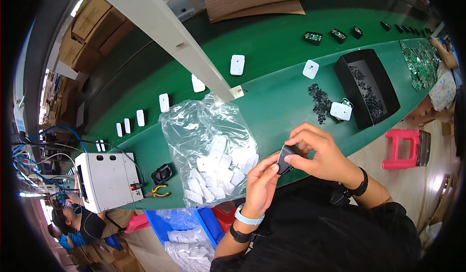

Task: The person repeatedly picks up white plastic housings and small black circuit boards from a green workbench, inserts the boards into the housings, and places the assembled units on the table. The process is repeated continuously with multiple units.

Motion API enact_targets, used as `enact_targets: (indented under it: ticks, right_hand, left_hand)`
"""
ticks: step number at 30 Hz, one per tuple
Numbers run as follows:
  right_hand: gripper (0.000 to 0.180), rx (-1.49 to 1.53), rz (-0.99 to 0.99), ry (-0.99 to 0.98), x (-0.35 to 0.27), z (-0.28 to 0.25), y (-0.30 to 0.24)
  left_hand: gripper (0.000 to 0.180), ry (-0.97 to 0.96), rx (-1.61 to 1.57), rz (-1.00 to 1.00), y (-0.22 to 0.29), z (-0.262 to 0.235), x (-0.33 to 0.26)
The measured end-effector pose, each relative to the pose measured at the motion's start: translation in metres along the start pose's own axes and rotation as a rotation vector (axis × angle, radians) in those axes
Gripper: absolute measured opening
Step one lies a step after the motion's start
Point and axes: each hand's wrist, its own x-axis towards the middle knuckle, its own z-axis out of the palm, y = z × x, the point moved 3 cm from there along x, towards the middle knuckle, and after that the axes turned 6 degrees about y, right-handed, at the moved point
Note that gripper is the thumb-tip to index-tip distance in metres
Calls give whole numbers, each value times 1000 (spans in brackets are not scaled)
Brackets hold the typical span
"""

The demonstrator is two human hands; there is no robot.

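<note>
Between my hands, above the green bench, is a small black plastic housing (287,159) with a pale edge on its upper left side. My left hand (261,184) pinches it from the lower left. From the right, my right hand (321,151) curls its fingers and thumb onto it. A clear plastic bag (187,126) with several white rounded covers (218,175) lies left of my hands. Beyond my right hand a white cover (341,111) rests partly over a circuit board, beside a pile of small black parts (320,102). Farther back lies another white cover (310,69).
A black open box (347,85) holds more black parts. Green boards (418,63) are heaped near another person at far right. White covers (237,64) and black housings with boards (313,38) line the conveyor. A grey post (170,34), white machine (108,180) and yellow-handled pliers (158,191) stand left.
</note>
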Motion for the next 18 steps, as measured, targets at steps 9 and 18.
enact_targets:
  ticks: [9, 18]
  right_hand:
    - [24, 314, -58, 80, -5, -3, 4]
    - [33, 612, 155, -24, -15, 17, 25]
  left_hand:
    - [34, -40, 361, 324, 14, 8, -3]
    - [44, 134, 1199, 997, 39, 28, -13]
